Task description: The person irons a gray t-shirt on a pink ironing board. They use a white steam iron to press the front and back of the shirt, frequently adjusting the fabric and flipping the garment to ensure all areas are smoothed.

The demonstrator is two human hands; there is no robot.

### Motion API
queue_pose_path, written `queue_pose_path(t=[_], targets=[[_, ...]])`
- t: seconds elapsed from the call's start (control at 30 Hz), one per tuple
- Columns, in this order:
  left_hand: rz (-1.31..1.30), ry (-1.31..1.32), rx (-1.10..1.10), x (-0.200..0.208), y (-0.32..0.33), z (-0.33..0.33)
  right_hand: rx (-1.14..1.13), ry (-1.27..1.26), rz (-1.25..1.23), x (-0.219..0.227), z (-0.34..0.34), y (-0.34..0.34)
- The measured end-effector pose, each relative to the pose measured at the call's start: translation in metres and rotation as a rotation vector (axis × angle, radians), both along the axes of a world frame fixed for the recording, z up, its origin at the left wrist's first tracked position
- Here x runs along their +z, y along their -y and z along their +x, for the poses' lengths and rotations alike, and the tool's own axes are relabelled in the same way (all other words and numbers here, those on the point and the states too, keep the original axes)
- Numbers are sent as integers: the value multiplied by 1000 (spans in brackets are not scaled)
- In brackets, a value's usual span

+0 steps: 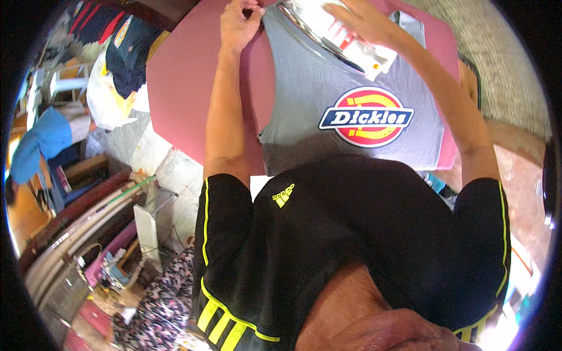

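Note:
A grey shirt (298,117) lies spread over a padded pink board (187,99), its red, yellow and blue printed badge (367,117) facing up. At the top edge, my right hand (366,23) is closed around a white clothes iron (333,34) with a shiny metal rim. The iron rests on the shirt above the badge, and its upper part is cut off by the picture's edge. My left hand (239,26) is at the shirt's far left edge, fingers curled and thumb pressed in, pinching the cloth there. Its fingertips are partly hidden.
Dark clothes (126,64) and a white plastic bag (105,102) sit left of the board. Lower left are long pipes (70,228), a pale metal stand (147,234) and patterned cloth (164,304). A woven mat (497,58) lies at the far right.

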State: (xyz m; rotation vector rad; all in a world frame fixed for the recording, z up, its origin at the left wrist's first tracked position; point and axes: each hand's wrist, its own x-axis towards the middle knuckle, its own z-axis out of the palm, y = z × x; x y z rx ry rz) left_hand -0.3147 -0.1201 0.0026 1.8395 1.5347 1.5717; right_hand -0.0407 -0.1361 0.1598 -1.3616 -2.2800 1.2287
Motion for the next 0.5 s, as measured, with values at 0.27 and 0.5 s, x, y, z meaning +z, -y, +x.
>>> queue_pose_path(t=[0.27, 0.5], targets=[[-249, 500, -224, -2, -8, -12, 387, -85, 620, -57, 16, -50], [-476, -403, 341, 56, 161, -9, 374, -128, 519, -30, -37, -52]])
